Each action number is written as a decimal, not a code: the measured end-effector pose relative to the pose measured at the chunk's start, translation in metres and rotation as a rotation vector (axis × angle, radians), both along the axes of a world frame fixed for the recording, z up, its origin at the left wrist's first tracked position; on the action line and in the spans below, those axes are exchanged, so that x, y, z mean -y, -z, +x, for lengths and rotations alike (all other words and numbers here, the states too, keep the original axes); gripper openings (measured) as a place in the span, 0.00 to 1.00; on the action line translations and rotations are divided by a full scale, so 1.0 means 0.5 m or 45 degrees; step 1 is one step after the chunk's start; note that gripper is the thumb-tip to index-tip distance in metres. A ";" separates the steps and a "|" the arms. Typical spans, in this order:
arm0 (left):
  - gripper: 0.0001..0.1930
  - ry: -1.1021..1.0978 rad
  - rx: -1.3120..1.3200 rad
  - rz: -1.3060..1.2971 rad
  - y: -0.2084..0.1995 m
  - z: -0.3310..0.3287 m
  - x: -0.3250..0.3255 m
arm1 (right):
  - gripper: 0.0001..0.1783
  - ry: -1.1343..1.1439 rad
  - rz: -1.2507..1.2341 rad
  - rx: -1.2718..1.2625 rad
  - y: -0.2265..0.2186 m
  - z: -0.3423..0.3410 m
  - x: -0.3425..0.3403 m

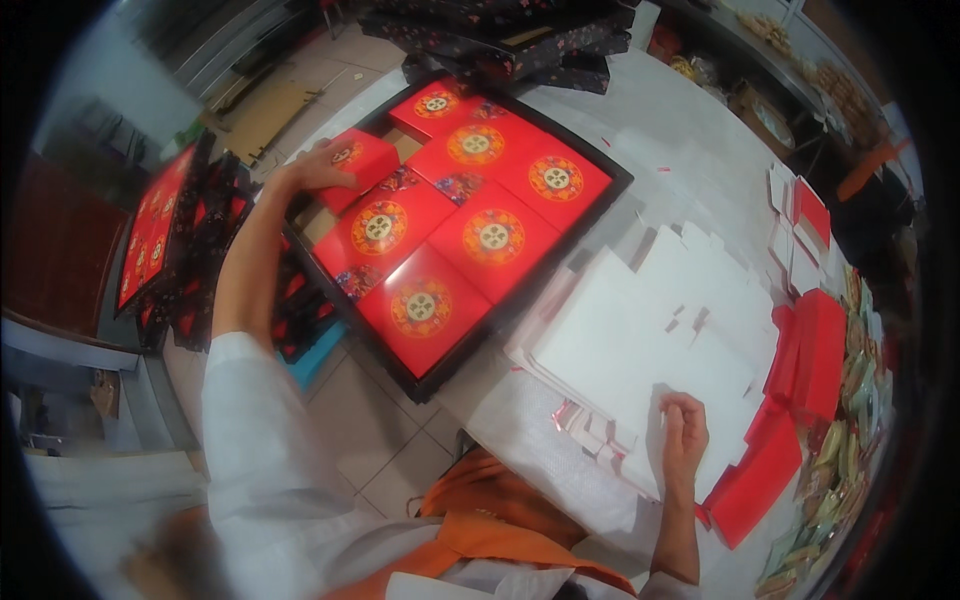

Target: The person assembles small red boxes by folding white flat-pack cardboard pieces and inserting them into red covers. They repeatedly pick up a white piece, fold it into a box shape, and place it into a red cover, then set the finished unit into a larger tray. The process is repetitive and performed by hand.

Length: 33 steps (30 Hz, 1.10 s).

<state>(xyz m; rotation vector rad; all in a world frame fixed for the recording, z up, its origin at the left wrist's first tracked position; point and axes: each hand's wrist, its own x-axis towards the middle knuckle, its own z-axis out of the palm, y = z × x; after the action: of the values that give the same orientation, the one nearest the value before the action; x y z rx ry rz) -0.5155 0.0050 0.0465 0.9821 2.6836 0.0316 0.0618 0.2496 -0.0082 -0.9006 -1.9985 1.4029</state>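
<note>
My left hand point(312, 172) grips a red box point(368, 160) with a round printed emblem, tilted above the left side of a black-rimmed tray point(520, 322). Several square red boxes point(493, 237) with the same emblem fill much of that tray. Brown bottom shows through a gap point(404, 141) beside the held box. Over a stack of flat white cardboard pieces point(640, 335), my right hand point(683, 430) hangs with its fingers curled in and nothing visible in them.
Dark flower-patterned trays point(510, 45) are piled at the far end of the table. More filled trays point(160, 235) lean at the left. Red folded cartons point(765, 460) and many small wrapped packets point(825, 505) lie along the right. An orange cloth point(490, 495) hangs below the near edge.
</note>
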 end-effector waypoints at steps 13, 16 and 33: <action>0.47 -0.030 -0.370 -0.068 0.013 0.078 -0.007 | 0.06 0.020 0.080 0.090 -0.007 -0.004 0.006; 0.42 0.005 -0.179 0.093 0.035 0.053 0.009 | 0.06 0.037 0.070 0.111 -0.016 -0.012 0.012; 0.34 -0.945 -0.041 1.383 0.217 0.093 -0.055 | 0.06 0.022 0.084 0.091 -0.012 -0.014 0.015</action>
<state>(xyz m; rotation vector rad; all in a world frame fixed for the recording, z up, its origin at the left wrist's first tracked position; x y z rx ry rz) -0.4688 0.0326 -0.0621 0.0670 2.8090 1.7251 0.0546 0.2421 -0.0023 -0.9487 -2.0726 1.3046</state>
